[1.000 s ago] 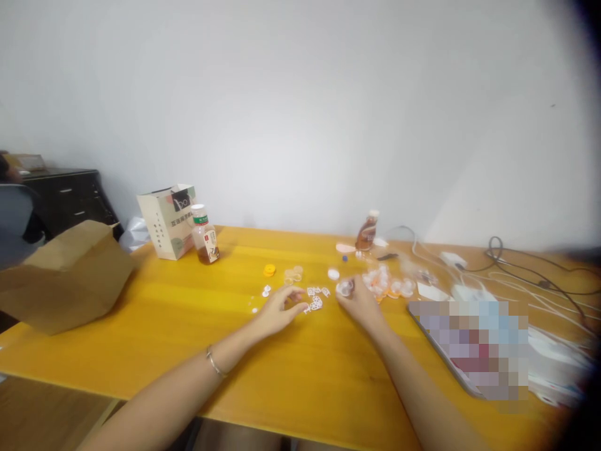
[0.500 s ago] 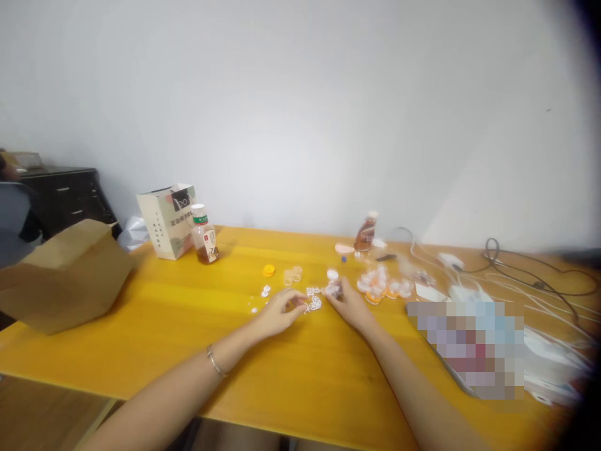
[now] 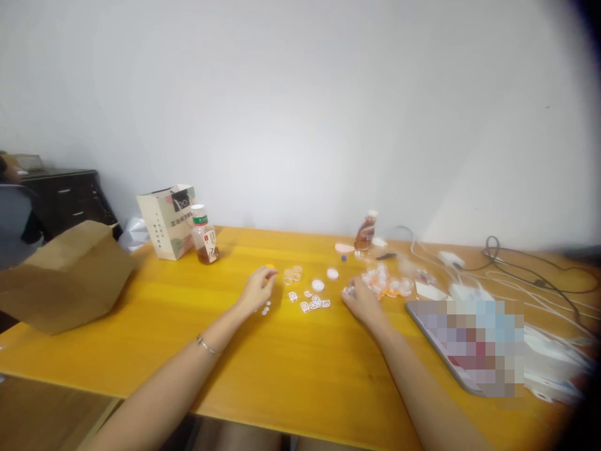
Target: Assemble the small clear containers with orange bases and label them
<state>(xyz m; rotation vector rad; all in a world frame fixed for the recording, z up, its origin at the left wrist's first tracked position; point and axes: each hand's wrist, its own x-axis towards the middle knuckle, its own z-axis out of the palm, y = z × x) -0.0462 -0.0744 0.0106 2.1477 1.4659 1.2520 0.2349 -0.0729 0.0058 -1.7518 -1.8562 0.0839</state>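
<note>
My left hand (image 3: 257, 289) is at the yellow round piece (image 3: 270, 267), its fingers closed over it and mostly hiding it. Small white discs (image 3: 266, 307) lie just below that hand. Closed around a small clear-and-white piece (image 3: 350, 291) is my right hand (image 3: 364, 302), beside a heap of clear and orange round parts (image 3: 378, 280). Between the hands lie several white openwork pieces (image 3: 313, 303). Two white round caps, one nearer (image 3: 318, 285) and one farther (image 3: 332, 274), sit behind them, with clear rings (image 3: 292, 274) to their left.
A brown paper bag (image 3: 70, 275), a printed gift bag (image 3: 164, 222) and a bottle (image 3: 205, 238) stand on the left. At the back are another bottle (image 3: 365, 232) and a blue bit (image 3: 344, 258). A tablet-like device (image 3: 457, 369) and tangled cables (image 3: 530, 275) occupy the right.
My left hand has moved left, from the white openwork pieces to the yellow piece. My right hand has shifted right toward the heap. The openwork pieces and a second white cap are now uncovered.
</note>
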